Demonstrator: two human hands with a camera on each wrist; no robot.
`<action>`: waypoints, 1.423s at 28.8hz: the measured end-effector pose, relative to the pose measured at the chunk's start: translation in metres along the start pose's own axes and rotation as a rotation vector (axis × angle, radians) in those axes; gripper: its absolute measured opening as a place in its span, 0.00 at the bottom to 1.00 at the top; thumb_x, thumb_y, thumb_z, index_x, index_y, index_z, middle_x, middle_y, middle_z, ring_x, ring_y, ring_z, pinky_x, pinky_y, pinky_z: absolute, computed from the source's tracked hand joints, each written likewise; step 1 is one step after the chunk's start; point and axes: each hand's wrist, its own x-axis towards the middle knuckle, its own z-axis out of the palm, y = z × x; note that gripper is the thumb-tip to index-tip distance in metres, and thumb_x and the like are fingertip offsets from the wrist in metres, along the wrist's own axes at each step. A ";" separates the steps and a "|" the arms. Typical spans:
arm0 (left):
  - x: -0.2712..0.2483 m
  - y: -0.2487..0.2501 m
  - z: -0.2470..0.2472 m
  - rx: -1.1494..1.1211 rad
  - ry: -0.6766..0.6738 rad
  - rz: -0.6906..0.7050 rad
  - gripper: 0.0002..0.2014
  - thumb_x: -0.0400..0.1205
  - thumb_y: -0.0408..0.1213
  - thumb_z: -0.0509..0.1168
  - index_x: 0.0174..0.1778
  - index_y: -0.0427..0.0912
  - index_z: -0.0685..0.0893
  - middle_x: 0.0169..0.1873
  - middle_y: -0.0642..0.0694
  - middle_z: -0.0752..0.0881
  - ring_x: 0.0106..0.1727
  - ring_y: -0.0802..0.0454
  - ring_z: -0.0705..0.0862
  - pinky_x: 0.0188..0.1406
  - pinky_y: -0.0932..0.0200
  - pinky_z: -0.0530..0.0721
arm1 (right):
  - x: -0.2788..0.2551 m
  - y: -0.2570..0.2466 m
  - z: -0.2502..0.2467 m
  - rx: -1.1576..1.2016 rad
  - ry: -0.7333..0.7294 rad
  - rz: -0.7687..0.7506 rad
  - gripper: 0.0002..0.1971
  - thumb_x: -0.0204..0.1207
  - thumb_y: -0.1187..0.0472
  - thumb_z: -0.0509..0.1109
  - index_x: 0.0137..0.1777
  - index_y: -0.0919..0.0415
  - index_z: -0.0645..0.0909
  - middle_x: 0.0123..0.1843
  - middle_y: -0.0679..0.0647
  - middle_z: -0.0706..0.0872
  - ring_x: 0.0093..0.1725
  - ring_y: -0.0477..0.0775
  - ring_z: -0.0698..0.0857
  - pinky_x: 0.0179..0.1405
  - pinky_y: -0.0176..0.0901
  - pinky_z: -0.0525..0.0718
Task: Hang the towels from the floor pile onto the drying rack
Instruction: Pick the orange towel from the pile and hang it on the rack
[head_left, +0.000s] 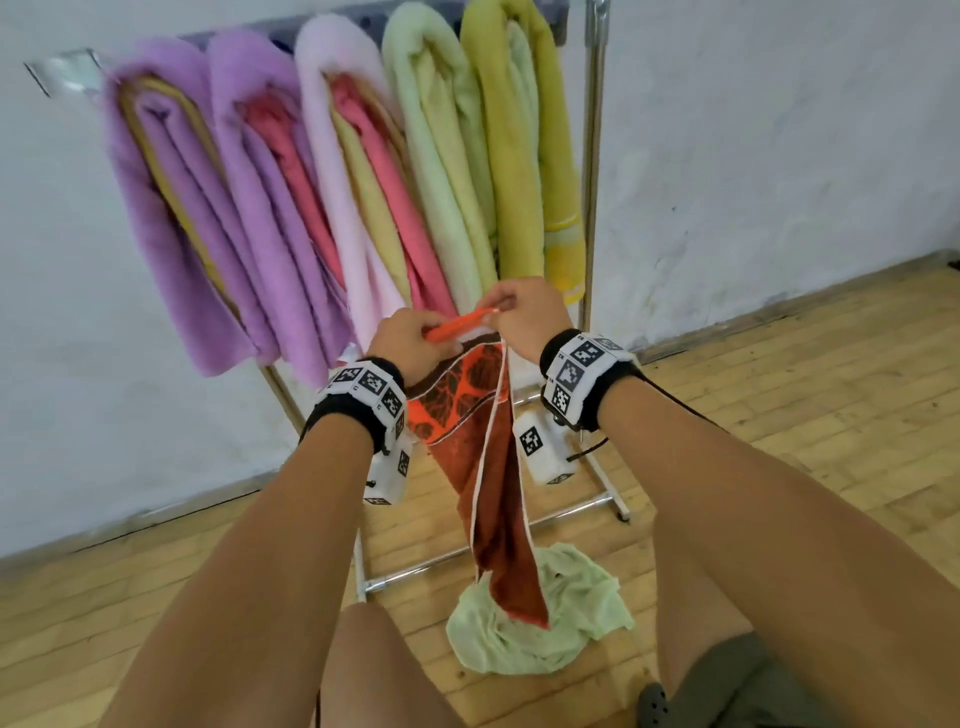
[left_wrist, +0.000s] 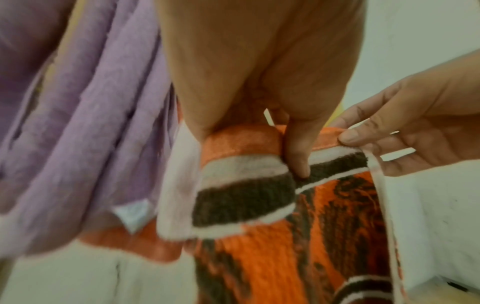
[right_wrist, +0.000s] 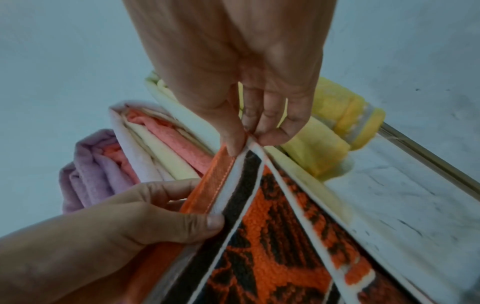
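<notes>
Fingers of the left hand (head_left: 410, 340) and right hand (head_left: 524, 312) pinch the orange towel (head_left: 467, 410) along its top hem. Drying rack (head_left: 592, 171) stands just behind them, and a green towel (head_left: 576, 618) lies below on the floor.

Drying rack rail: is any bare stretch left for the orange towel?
On the metal drying rack, bare rail shows only at the far left end, beyond the purple fluffy towel. From there to the right post, purple, pink, pale green and mustard-yellow towel bundles sit shoulder to shoulder.

orange-brown towel (head_left: 488, 467) hung from its top edge, green towel (head_left: 571, 623) crumpled on floor, rack (head_left: 592, 156) packed with pastel towels
</notes>
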 end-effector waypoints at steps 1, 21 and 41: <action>0.003 0.005 -0.012 0.016 -0.021 0.014 0.02 0.77 0.38 0.74 0.43 0.48 0.88 0.37 0.45 0.87 0.43 0.45 0.83 0.40 0.60 0.76 | 0.005 -0.010 -0.007 -0.014 0.002 -0.007 0.09 0.70 0.66 0.77 0.38 0.49 0.88 0.39 0.47 0.88 0.44 0.47 0.87 0.40 0.32 0.76; 0.029 0.117 -0.170 -0.147 0.295 0.116 0.14 0.74 0.27 0.67 0.46 0.51 0.91 0.40 0.48 0.90 0.44 0.54 0.85 0.48 0.59 0.83 | 0.039 -0.174 -0.099 -0.094 -0.083 -0.333 0.08 0.71 0.58 0.78 0.45 0.55 0.81 0.31 0.46 0.81 0.30 0.44 0.78 0.31 0.39 0.71; 0.042 0.127 -0.175 -0.272 0.297 0.012 0.09 0.77 0.37 0.66 0.33 0.51 0.89 0.39 0.44 0.92 0.48 0.44 0.90 0.55 0.44 0.89 | 0.039 -0.180 -0.118 -0.199 -0.201 -0.362 0.13 0.69 0.50 0.80 0.46 0.59 0.92 0.42 0.61 0.90 0.39 0.57 0.84 0.40 0.52 0.83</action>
